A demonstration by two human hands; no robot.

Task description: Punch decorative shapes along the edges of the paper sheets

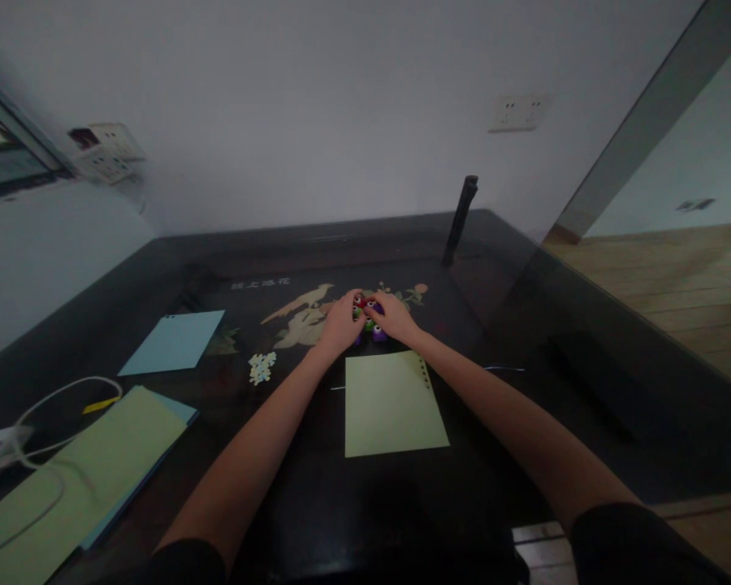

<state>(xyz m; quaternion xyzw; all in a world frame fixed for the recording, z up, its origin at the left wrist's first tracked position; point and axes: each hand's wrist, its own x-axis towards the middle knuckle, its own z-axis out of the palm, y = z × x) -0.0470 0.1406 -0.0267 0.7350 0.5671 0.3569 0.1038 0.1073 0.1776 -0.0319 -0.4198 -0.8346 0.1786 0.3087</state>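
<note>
my left hand (341, 322) and right hand (395, 318) cup the small coloured clips (369, 318) together, grip unclear, while the green punched sheet (393, 404) lies untouched just below them.

arms: two, bare from wrist to past the elbow | sleeves: short, black, one on each upper arm | left hand (341, 323): bare, no glove, no ring seen | right hand (395, 318): bare, no glove, wrist without watch

Pale characters (illegible) on table (524, 268)
</note>
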